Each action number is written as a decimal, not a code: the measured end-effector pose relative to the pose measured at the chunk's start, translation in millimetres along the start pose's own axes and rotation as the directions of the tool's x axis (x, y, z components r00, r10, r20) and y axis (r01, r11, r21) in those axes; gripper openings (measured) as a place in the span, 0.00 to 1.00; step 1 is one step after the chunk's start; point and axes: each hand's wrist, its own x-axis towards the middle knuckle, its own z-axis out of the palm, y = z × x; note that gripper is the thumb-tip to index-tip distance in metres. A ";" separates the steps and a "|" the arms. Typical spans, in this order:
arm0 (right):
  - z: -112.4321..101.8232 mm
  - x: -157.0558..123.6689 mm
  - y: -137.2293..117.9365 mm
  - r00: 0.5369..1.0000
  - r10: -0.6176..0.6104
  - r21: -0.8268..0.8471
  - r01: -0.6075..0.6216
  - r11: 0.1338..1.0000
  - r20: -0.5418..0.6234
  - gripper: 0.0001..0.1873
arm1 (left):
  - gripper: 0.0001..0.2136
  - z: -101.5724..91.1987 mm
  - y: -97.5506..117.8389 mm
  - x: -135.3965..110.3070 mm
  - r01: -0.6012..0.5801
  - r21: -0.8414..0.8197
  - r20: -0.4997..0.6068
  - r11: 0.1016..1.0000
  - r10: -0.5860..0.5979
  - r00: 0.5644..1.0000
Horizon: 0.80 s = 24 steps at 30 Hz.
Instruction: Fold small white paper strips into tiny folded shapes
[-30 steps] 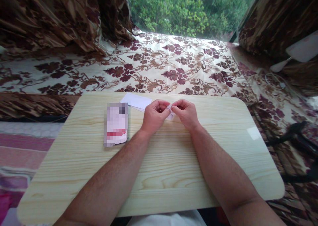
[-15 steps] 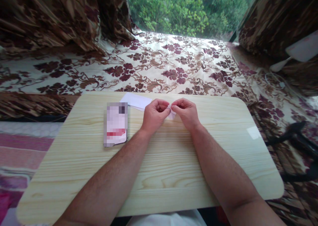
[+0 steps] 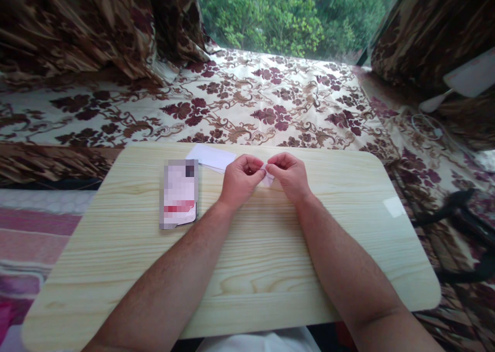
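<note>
Between my two hands is a small piece of white paper [image 3: 267,180], pinched by the fingertips above the far middle of the table. My left hand [image 3: 242,180] is closed, its thumb and forefinger on the paper's left side. On the other side, my right hand [image 3: 289,175] pinches it with thumb and forefinger. The fingers cover much of the paper, so its full shape is hidden. Several white sheets [image 3: 212,157] lie just left of my left hand, partly overlapping.
A pixelated, phone-shaped object [image 3: 179,193] lies on the wood-grain table [image 3: 263,269], left of my left forearm. Behind the table is a ledge with floral cloth [image 3: 266,99], below a window. A white lamp-like object [image 3: 469,76] and a cable [image 3: 425,126] are at the right.
Hardly anything differs. Both hands keep their pinch on the paper in nearly the same place, and the view has shifted very slightly.
</note>
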 end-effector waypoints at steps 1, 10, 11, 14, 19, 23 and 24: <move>-0.1 0.1 0.3 1.000 -0.003 0.015 0.003 1.000 0.006 0.09 | 0.11 0.0 -0.2 0.0 -0.001 0.004 0.000 1.000 0.001 1.000; 0.2 -0.2 -0.6 1.000 0.021 0.008 -0.021 1.000 0.004 0.10 | 0.10 0.0 0.0 0.2 -0.008 0.004 0.007 1.000 0.008 1.000; 0.2 -0.3 -0.7 1.000 0.025 0.000 -0.025 1.000 0.002 0.10 | 0.10 0.0 0.1 0.2 -0.004 0.005 0.007 1.000 0.004 1.000; 0.2 -0.4 -0.4 1.000 0.019 0.000 -0.019 1.000 0.002 0.10 | 0.10 0.1 0.5 0.1 0.002 -0.003 0.009 1.000 -0.002 1.000; -0.1 0.3 0.1 1.000 0.018 0.005 -0.018 1.000 0.012 0.10 | 0.10 0.4 1.2 0.0 0.012 -0.001 0.013 1.000 -0.012 1.000; -0.7 0.7 0.1 0.999 0.026 -0.001 -0.026 1.000 0.026 0.11 | 0.09 -0.5 2.4 0.1 0.010 0.001 0.011 1.000 -0.010 1.000; -0.9 0.7 0.3 0.999 0.026 0.004 -0.026 1.000 0.031 0.11 | 0.09 -1.0 2.5 0.2 0.009 0.005 0.008 1.000 -0.009 1.000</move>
